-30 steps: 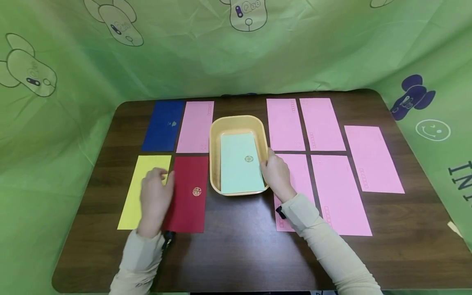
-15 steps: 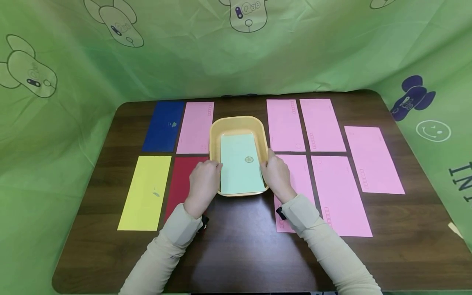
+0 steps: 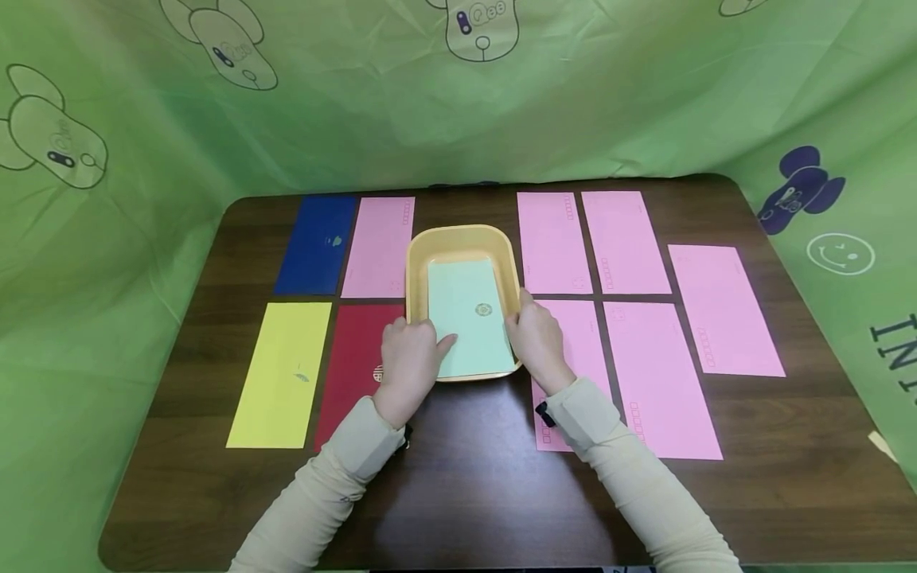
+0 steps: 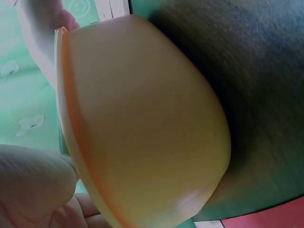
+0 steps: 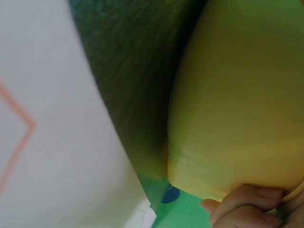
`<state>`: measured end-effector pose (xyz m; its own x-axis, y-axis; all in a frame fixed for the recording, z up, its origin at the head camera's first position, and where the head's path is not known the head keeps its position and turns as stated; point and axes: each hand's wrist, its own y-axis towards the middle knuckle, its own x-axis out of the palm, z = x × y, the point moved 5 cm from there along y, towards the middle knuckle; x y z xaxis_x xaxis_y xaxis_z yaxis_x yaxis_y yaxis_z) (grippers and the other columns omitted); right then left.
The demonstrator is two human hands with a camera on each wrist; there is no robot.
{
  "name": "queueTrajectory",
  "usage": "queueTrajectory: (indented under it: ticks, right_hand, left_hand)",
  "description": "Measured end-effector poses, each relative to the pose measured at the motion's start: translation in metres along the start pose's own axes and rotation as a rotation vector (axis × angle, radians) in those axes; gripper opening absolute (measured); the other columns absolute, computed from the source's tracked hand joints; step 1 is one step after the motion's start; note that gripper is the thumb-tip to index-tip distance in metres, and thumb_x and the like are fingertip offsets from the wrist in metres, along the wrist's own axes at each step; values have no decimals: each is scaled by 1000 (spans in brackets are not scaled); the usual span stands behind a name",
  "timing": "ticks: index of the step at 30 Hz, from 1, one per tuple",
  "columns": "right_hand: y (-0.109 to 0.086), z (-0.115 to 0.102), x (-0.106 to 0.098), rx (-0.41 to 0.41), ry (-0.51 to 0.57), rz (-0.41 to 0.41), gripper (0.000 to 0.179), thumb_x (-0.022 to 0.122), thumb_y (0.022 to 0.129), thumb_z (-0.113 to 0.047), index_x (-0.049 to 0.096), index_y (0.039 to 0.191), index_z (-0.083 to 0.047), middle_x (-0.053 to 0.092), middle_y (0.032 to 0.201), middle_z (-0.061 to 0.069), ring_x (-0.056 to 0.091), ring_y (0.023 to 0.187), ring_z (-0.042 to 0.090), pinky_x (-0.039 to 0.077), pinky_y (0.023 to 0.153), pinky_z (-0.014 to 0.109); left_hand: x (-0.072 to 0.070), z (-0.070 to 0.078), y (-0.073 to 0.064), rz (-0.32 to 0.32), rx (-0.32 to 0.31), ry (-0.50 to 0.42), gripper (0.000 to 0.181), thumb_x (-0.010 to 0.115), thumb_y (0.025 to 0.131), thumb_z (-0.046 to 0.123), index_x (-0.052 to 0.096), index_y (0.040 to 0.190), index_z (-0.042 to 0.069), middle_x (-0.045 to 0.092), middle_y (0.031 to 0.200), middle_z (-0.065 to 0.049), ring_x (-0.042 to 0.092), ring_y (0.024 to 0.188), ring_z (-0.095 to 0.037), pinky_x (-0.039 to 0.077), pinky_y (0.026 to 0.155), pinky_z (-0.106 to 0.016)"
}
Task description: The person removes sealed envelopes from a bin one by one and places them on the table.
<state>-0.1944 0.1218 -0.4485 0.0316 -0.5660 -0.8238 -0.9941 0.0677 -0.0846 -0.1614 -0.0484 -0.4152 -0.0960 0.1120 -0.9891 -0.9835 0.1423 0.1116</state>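
A shallow yellow plastic tray [image 3: 464, 239] stands mid-table, with a mint-green envelope [image 3: 462, 294] bearing a round gold emblem lying inside. At its near left rim my left hand [image 3: 411, 362] holds on, thumb stretched inward over the envelope and fingers at the rim. On the opposite side my right hand [image 3: 539, 338] grips the right rim. Curled fingers [image 5: 249, 202] show against the tray wall [image 5: 237, 109] in the right wrist view. From the left wrist, the tray's outer wall [image 4: 147, 114] fills the middle, with my left hand at lower left.
Left of the tray lie a blue envelope [image 3: 315, 245], a yellow envelope [image 3: 279, 374], a red envelope [image 3: 354, 398] and a pink envelope [image 3: 378, 247]. Several pink envelopes [image 3: 662, 374] spread over the right side. Green printed cloth [image 3: 458, 119] hangs behind the wooden table [image 3: 473, 493].
My left hand has moved right from over the yellow and red envelopes to the tray's left rim, and its thumb has since stretched inward. The right hand and tray stay put.
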Motion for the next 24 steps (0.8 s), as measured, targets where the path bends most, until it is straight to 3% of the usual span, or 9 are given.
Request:
queueTrajectory:
  ticks: [7,13,16,20,24]
  right_hand:
    - [0,0,0,-12,8,-2,53,47,89,-7,41,139,9,67,98,28,51,60,24,42,50,33]
    - [0,0,0,-19,12,9,53,47,87,-7,42,138,9,67,101,29,51,62,24,43,52,36]
    - [0,0,-1,-20,16,13,54,47,87,-7,42,138,8,66,104,29,52,64,26,45,54,39]
    - [0,0,-1,-23,15,6,54,47,87,-7,41,139,8,67,95,27,49,60,24,40,50,34]
    - [0,1,0,-22,18,-7,56,46,87,-7,40,140,9,57,71,17,39,53,18,30,45,27]
  left_hand:
    - [0,-5,1,-29,-74,-157,41,76,79,35,60,59,3,49,48,-6,47,55,-22,37,54,-30]
    - [1,-18,4,-110,-201,-456,47,73,83,31,42,55,10,28,47,2,23,46,-11,16,43,-22]
    - [4,-23,6,-140,-234,-561,41,69,87,30,46,60,9,28,50,4,21,46,-10,16,43,-22]
    - [7,-28,7,-155,-269,-644,27,67,89,28,68,87,1,50,57,-1,38,49,-10,26,44,-20]
    - [8,-34,8,-153,-303,-709,31,66,89,27,71,103,-1,68,73,-9,56,58,-14,38,52,-20]
